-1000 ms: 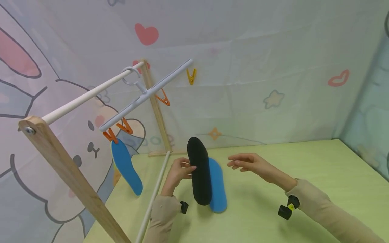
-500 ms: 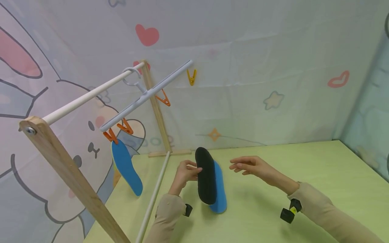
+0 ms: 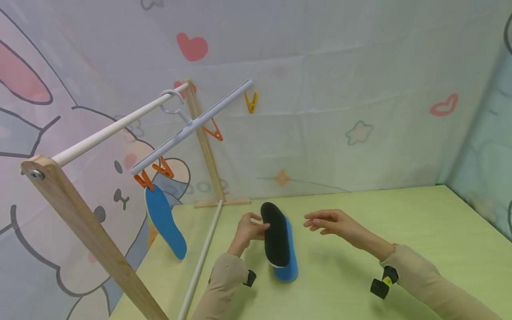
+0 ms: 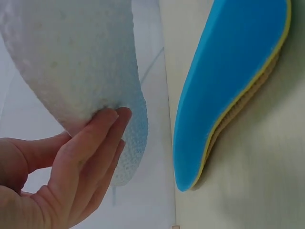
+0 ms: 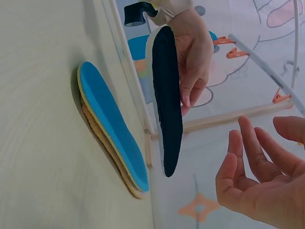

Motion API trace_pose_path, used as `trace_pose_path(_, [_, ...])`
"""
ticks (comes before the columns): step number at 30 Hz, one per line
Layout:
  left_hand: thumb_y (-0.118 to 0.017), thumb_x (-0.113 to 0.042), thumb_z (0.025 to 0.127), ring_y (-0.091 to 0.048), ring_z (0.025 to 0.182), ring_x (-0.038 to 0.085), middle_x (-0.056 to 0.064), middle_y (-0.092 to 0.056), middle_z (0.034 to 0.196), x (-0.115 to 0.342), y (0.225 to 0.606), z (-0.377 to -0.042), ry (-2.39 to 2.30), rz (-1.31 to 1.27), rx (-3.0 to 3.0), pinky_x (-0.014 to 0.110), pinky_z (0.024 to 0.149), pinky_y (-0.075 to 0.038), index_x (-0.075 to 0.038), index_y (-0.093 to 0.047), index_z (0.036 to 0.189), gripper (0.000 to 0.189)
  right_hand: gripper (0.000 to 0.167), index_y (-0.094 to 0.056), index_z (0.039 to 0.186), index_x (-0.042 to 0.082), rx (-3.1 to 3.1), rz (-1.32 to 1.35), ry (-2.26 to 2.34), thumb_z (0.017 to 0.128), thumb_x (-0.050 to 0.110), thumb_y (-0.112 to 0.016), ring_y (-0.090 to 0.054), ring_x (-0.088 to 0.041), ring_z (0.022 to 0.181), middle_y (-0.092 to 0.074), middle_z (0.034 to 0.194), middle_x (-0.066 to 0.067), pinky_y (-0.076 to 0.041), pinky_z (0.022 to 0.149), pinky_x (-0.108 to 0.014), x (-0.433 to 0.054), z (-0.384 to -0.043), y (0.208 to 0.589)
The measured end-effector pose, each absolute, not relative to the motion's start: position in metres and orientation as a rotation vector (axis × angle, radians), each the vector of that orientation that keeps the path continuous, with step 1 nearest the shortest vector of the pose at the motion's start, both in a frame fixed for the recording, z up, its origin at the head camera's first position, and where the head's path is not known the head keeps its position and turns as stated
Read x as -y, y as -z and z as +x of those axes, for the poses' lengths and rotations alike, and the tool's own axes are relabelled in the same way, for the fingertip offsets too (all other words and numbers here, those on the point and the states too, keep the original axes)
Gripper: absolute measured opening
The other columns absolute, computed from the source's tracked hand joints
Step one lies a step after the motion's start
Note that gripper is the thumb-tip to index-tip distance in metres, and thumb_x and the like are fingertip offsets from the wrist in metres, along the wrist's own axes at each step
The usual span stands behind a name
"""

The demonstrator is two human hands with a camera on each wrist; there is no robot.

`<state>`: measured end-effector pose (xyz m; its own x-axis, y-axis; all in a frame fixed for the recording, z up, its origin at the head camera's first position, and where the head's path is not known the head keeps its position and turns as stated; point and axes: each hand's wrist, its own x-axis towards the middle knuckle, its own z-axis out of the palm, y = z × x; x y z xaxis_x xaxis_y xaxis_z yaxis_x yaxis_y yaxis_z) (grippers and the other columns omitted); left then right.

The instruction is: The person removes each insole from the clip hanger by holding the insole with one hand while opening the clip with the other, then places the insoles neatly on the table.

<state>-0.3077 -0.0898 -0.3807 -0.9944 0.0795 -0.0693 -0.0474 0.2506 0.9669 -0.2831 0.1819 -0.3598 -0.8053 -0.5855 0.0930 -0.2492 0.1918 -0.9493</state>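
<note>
Biggest thing in front of you is the pale backdrop [image 3: 392, 71], printed with hearts, stars and a cartoon bunny. Below it you've got the light green tabletop [image 3: 408, 226] spreading off to your right. On your left stands a wooden rack [image 3: 96, 240], and its white top rail [image 3: 120, 123] has a white hanger [image 3: 192, 126] hooked over it, sitting at a slant from your view.

Then the insoles. The black insole [image 3: 276, 235] is up in the air over the tabletop, tilted, black face toward you and the pale, dimpled underside turned away. The lying blue insole [image 5: 112, 124] is down on the tabletop just beside it, blue side up, apart from the black one, with a yellow edge and a tan layer underneath. The hanging blue insole [image 3: 165, 220] dangles off the near end of the hanger.

As for your hands: your left hand [image 3: 249, 232] pinches the black one by its edge, thumb on the black face, fingers on the pale side. Your right hand [image 3: 332, 222] is free, fingers loosely bent, off to the right of both insoles.

Smallest stuff: the nearest orange clip [image 3: 145, 180] grips the top of the hanging one, with two more orange clips [image 3: 163, 169] and a yellow clip [image 3: 250, 103] further along.
</note>
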Motion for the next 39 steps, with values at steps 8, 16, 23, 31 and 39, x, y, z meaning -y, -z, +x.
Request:
trace_pose_path(8, [-0.06,0.009,0.077,-0.065,0.061,0.02,0.034,-0.059,0.095,0.087,0.384,-0.309,-1.876,0.031,-2.347,0.036,0.062,-0.055,0.015,-0.04,0.109,0.038,0.044,-0.046,0.126,-0.002,-2.18,-0.787,1.657,0.092,0.026,-0.047,-0.059,-0.011,0.1,-0.059,0.117,-0.013,-0.047,0.083,-0.031,-0.182,-0.282,0.364])
trace_pose_path(16, [-0.057,0.013,0.077,-0.066,0.067,0.027,0.033,-0.06,0.091,0.083,0.388,-0.313,-1.825,-0.003,-2.348,0.036,0.064,-0.055,0.016,-0.04,0.111,0.038,0.044,-0.045,0.127,-0.003,-2.163,-0.769,1.659,0.093,0.026,-0.046,-0.059,-0.011,0.1,-0.06,0.117,-0.012,-0.046,0.084,-0.031,-0.181,-0.28,0.367])
trace_pose_path(23, [-0.055,0.014,0.077,-0.066,0.068,0.032,0.029,-0.059,0.087,0.083,0.392,-0.314,-1.804,0.016,-2.346,0.036,0.065,-0.055,0.016,-0.038,0.112,0.039,0.044,-0.047,0.126,-0.001,-2.159,-0.757,1.656,0.092,0.028,-0.047,-0.058,-0.016,0.102,-0.059,0.118,-0.012,-0.046,0.085,-0.032,-0.182,-0.279,0.37])
trace_pose_path(31, [-0.059,0.008,0.078,-0.066,0.071,0.033,0.027,-0.059,0.087,0.081,0.411,-0.324,-1.826,0.077,-2.351,0.037,0.065,-0.055,0.01,-0.041,0.11,0.036,0.042,-0.048,0.126,0.001,-2.153,-0.759,1.655,0.093,0.026,-0.046,-0.059,-0.013,0.1,-0.058,0.119,-0.015,-0.047,0.084,-0.031,-0.182,-0.278,0.375])
trace_pose_path(39, [-0.055,0.013,0.078,-0.065,0.07,0.032,0.032,-0.059,0.091,0.073,0.398,-0.316,-1.777,-0.01,-2.382,0.038,0.065,-0.055,0.015,-0.039,0.112,0.038,0.043,-0.047,0.126,0.0,-2.154,-0.766,1.654,0.092,0.026,-0.046,-0.058,-0.016,0.102,-0.058,0.119,-0.015,-0.046,0.085,-0.033,-0.182,-0.278,0.375])
